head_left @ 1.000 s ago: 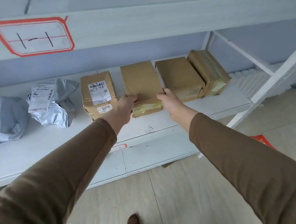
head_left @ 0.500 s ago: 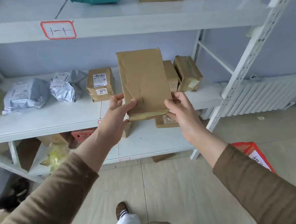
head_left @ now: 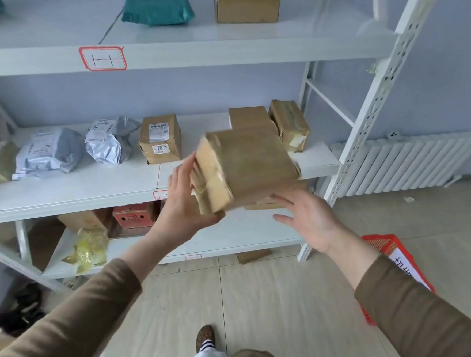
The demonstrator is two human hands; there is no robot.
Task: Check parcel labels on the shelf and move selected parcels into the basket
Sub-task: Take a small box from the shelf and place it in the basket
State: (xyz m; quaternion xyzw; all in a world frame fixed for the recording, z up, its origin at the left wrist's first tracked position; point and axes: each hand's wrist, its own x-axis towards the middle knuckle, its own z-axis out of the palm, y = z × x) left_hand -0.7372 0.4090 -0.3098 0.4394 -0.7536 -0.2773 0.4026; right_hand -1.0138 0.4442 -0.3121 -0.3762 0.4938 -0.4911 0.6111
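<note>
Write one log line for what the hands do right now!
left hand: gripping brown parcel | right hand: open beneath | parcel: off shelf

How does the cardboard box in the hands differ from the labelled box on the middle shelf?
The held box is off the shelf, tilted and blurred, cradled by the left hand, with the right hand open beside it; the labelled box rests on the shelf. The labelled box shows white stickers; the held box shows none. Both are brown taped cardboard.

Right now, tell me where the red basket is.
In the head view the red basket sits on the floor at lower right, partly hidden behind the right sleeve, beside the foot of the shelf upright.
</note>
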